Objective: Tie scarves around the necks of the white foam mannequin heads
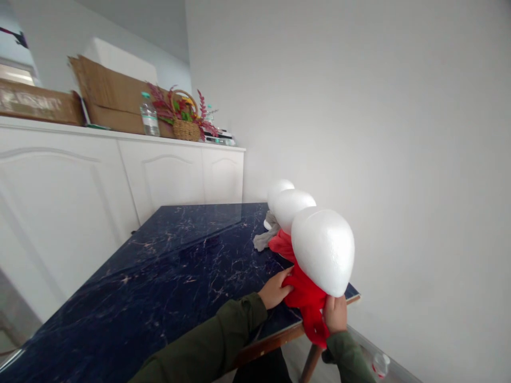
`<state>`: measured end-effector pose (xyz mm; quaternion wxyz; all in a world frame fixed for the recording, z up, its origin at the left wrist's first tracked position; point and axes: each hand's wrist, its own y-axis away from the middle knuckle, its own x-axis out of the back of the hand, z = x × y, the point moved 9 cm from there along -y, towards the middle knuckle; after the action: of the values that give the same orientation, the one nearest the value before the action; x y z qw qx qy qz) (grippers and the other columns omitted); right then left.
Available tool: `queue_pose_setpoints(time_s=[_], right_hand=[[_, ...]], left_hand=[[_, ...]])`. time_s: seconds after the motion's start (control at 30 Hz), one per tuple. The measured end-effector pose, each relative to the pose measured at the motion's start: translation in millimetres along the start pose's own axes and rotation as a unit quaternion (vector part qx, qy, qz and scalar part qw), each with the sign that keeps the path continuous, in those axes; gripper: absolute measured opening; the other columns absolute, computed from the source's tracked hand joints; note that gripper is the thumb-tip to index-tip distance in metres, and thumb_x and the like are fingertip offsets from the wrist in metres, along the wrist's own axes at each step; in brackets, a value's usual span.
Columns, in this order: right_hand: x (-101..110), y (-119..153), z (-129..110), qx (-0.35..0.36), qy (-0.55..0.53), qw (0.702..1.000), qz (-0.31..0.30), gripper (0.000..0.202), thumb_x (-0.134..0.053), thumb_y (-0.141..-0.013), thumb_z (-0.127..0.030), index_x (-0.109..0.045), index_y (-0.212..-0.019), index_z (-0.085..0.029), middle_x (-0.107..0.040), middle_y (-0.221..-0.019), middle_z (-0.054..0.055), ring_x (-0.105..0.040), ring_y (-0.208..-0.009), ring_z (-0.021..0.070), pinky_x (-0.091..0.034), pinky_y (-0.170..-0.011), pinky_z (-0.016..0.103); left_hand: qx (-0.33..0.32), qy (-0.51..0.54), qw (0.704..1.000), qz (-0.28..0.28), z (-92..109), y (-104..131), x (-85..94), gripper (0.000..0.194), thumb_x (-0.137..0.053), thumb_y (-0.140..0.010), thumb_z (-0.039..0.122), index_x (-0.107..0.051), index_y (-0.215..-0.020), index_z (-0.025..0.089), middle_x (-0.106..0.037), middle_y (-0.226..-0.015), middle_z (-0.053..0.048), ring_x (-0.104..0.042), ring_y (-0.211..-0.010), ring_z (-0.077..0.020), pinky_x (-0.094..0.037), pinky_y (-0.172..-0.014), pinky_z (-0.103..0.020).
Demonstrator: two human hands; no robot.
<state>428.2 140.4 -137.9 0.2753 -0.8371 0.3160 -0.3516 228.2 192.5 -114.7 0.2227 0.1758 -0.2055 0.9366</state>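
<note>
Red cloth: from far away I am seeing the red cloth (pixel 305 290) at the near corner of the surface (pixel 187 276); it is lying in a bunch below the near white shape (pixel 324 250), and part of it is hanging over the edge.
Left hand: my left hand (pixel 274 290) is holding the cloth on its left side; the fingers (pixel 283 276) are looking clamped on a soft fold.
Right hand: my right hand (pixel 336 314) is touching the cloth just under the shape's narrow end; the shape and the cloth are hiding the fingertips, so I cannot tell if they are pinching or apart.
White row: the middle white shape (pixel 295 206) and the far white shape (pixel 280 190) are sitting behind the near one; more red cloth (pixel 281 244) and a grey cloth (pixel 264 238) are lying by them.
Good holding: I am wanting a light pinch on both sides, with the folds spreading flat; a big lump in one hand could be making things lopsided.
Good pulling: I am thinking small, even tugs are best; the white shape is looking light, so one hard yank could be tipping it off the corner.
Hanging end: I am minding this loose bit; it could be catching on the edge.
Cupboard: a bottle (pixel 149 118) and a flower basket (pixel 186 130) are standing on the white cupboard (pixel 171 170), well apart from my hands.
</note>
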Motion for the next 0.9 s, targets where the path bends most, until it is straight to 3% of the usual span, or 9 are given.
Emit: queue_pose_setpoints(time_s=[0.17, 0.27, 0.47, 0.6, 0.7, 0.8, 0.9], right_hand=[[2.5, 11.1, 4.5, 0.002, -0.007, 0.998, -0.06, 0.042, -0.034, -0.082, -0.046, -0.053, -0.102, -0.014, -0.053, -0.105, 0.015, -0.046, -0.103, 0.0259, -0.037, -0.088, 0.045], [14.3, 23.5, 3.5, 0.026, 0.027, 0.997, -0.069, 0.054, -0.045, -0.077, -0.053, -0.047, -0.114, -0.013, -0.047, -0.118, 0.016, -0.039, -0.114, 0.0283, -0.031, -0.095, 0.048], [35.8, 54.2, -6.1, 0.049, 0.055, 0.996, -0.05, 0.065, -0.054, -0.071, -0.056, -0.042, -0.119, -0.013, -0.047, -0.118, 0.014, -0.041, -0.111, 0.0272, -0.033, -0.095, 0.045], [39.0, 63.5, -31.1, 0.064, 0.054, 0.996, -0.009, 0.066, -0.057, -0.066, -0.058, -0.046, -0.111, -0.012, -0.05, -0.109, 0.015, -0.046, -0.104, 0.0278, -0.037, -0.09, 0.044], [36.9, 62.3, -53.6, 0.061, 0.045, 0.996, 0.036, 0.062, -0.056, -0.067, -0.058, -0.047, -0.106, -0.011, -0.051, -0.103, 0.016, -0.047, -0.099, 0.0284, -0.037, -0.088, 0.045], [45.2, 63.5, -73.3, 0.053, 0.041, 0.992, 0.106, 0.059, -0.056, -0.068, -0.055, -0.046, -0.104, -0.009, -0.051, -0.098, 0.016, -0.047, -0.097, 0.0289, -0.037, -0.086, 0.048], [67.9, 75.6, -103.7, 0.104, 0.039, 0.974, 0.198, 0.057, -0.067, -0.061, -0.046, -0.046, -0.099, -0.011, -0.048, -0.099, 0.015, -0.045, -0.099, 0.0306, -0.036, -0.085, 0.051]], left_hand=[[0.005, -0.019, 1.0, 0.008, -2.2, 17.9, 7.7, 0.061, -0.053, -0.072, 0.023, -0.036, -0.13, 0.017, -0.042, -0.131, -0.009, -0.039, -0.12, -0.0216, -0.025, -0.106, -0.039], [0.013, -0.03, 0.999, 0.025, -4.9, 30.9, 18.5, 0.058, -0.053, -0.074, 0.027, -0.038, -0.129, 0.015, -0.042, -0.131, -0.011, -0.038, -0.121, -0.0222, -0.026, -0.105, -0.04], [0.044, -0.036, 0.997, 0.051, -23.0, 67.6, 51.8, 0.055, -0.051, -0.073, 0.025, -0.042, -0.125, 0.011, -0.045, -0.128, -0.013, -0.044, -0.116, -0.0213, -0.031, -0.103, -0.038], [0.072, -0.062, 0.993, 0.073, -31.5, 107.1, 83.6, 0.046, -0.054, -0.072, 0.028, -0.051, -0.117, 0.018, -0.053, -0.121, -0.009, -0.047, -0.112, -0.0217, -0.033, -0.101, -0.038], [0.087, -0.087, 0.99, 0.074, -29.5, 133.7, 100.8, 0.045, -0.051, -0.074, 0.029, -0.05, -0.118, 0.017, -0.052, -0.121, -0.009, -0.047, -0.112, -0.0212, -0.033, -0.101, -0.038], [0.1, -0.11, 0.986, 0.071, -23.1, 149.9, 109.8, 0.046, -0.047, -0.077, 0.03, -0.048, -0.119, 0.013, -0.05, -0.122, -0.011, -0.046, -0.114, -0.0208, -0.033, -0.101, -0.037], [0.108, -0.149, 0.981, 0.067, -16.8, 156.8, 112.7, 0.045, -0.045, -0.077, 0.029, -0.047, -0.119, 0.014, -0.05, -0.123, -0.01, -0.045, -0.115, -0.0206, -0.032, -0.102, -0.038]])
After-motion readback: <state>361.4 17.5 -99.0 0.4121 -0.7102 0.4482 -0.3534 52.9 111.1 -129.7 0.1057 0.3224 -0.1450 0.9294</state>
